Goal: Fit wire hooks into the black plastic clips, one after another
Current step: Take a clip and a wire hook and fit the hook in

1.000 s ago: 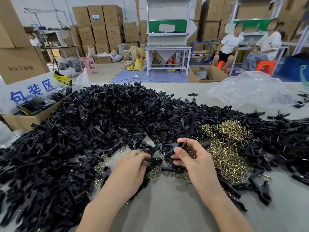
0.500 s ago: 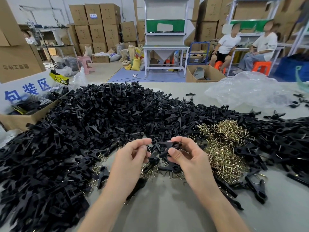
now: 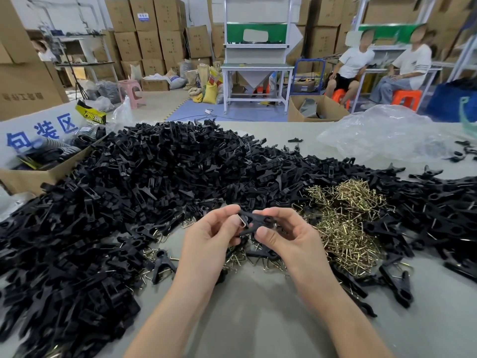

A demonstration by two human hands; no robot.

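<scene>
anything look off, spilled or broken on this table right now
Nothing looks damaged. The black clips lie in a loose heap; a few stray clips sit apart near the clear plastic bag, and wire hooks trail from their pile under the left hand and right hand, which pinch the held clip.

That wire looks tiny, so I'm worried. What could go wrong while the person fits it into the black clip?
The wire hook pinched by the left hand could slip and poke a finger, or drop among the loose hooks on the table. The right hand holds the black clip only by fingertips, so it might twist and the hook may seat crooked.
</scene>
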